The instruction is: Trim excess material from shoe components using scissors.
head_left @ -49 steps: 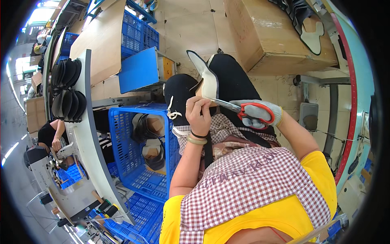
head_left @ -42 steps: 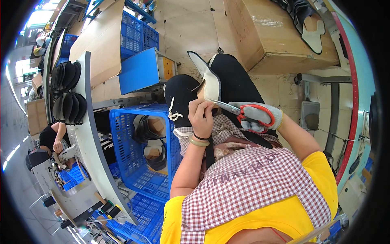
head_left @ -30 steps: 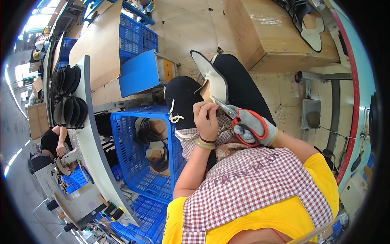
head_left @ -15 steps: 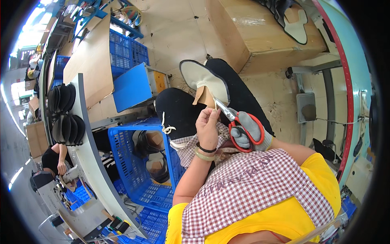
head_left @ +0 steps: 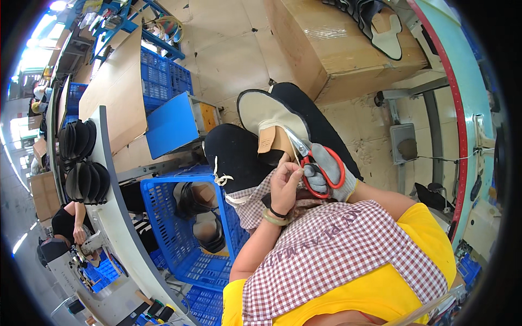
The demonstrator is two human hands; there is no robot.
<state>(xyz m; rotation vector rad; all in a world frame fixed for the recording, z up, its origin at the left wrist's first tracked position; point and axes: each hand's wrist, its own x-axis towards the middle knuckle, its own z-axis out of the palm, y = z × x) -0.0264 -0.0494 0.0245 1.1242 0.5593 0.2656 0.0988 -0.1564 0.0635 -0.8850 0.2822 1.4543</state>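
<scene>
Across my lap lies a shoe upper [head_left: 272,111] with a cream lining and a dark edge. At its near end a tan lining piece [head_left: 267,140] stands folded over a dark opening. My bare left hand [head_left: 284,187] is closed, thumb and fingertips pinching a thin pale strip [head_left: 296,156] that runs from the upper. In a grey glove, my right hand [head_left: 326,171] grips red-handled scissors [head_left: 302,150]. Their blades lie along the strip and point at the upper's near edge; whether the tips are apart is hard to tell.
A blue crate [head_left: 179,233] with several dark shoe uppers stands left of my knees. Beyond it are a blue-topped box [head_left: 173,125] and a grey table edge [head_left: 128,217]. Far right, a carton [head_left: 348,49] carries more uppers. A co-worker's hand [head_left: 80,234] works at a machine, far left.
My left hand has drawn back toward my body, and a longer length of strip shows beside the blades. The tan piece now faces up more. The whole view has shifted slightly.
</scene>
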